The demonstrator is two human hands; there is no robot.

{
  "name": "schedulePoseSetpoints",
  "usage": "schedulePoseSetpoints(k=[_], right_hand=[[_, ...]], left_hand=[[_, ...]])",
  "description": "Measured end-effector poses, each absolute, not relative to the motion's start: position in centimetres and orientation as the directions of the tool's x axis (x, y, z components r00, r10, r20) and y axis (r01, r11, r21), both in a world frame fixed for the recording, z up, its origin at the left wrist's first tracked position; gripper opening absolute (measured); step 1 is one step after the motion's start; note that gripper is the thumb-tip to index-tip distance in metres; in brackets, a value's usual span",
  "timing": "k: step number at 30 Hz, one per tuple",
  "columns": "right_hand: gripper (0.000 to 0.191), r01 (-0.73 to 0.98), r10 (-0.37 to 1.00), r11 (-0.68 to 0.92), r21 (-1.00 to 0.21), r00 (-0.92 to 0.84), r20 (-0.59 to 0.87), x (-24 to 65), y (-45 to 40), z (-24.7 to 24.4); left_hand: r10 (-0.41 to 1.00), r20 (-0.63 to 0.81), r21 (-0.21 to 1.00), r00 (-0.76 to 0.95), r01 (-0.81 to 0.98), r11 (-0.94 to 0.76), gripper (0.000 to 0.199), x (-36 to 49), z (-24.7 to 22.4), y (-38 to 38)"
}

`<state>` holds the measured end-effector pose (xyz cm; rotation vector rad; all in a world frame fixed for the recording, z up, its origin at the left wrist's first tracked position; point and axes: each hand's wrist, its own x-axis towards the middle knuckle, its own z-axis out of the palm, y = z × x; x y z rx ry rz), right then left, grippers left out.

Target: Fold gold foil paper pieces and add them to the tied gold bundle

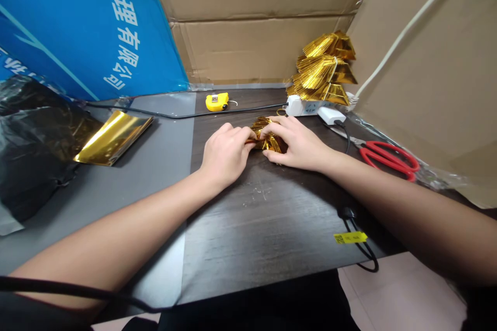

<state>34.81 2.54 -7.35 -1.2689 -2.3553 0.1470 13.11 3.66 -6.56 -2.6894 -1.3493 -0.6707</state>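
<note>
A bundle of gold foil point(273, 143) with fine cut strips lies between my hands, low over the dark table point(240, 238). My left hand point(228, 152) pinches its left end between thumb and fingers. Curled round the right side of the foil, my right hand point(297, 142) holds it with thumb and fingertips. Parts of the foil are hidden behind my fingers. Behind my right hand, several fringed gold foil bundles point(324, 70) are stacked on a power strip point(310, 107).
Red-handled scissors point(390, 158) lie right of my right hand. A yellow tape measure point(217, 102) sits at the back. On the left are a folded gold sheet point(114, 138) and a black plastic bag point(37, 139). A tagged black cable point(351, 238) crosses the front right edge. Cardboard point(264, 51) stands behind.
</note>
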Motion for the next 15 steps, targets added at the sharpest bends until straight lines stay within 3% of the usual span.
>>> schedulePoseSetpoints(k=[9,15], right_hand=[[0.028,0.751,0.789,0.597,-0.282,-0.484,0.38,34.64,2.49,-7.45],[0.027,0.74,0.773,0.616,-0.271,-0.504,0.384,34.74,2.57,-7.46]], left_hand=[[0.701,0.433,0.094,0.566,0.746,-0.659,0.008,13.52,-7.03,3.78],[0.739,0.428,0.15,0.521,0.765,-0.626,0.008,13.2,-7.09,3.68]])
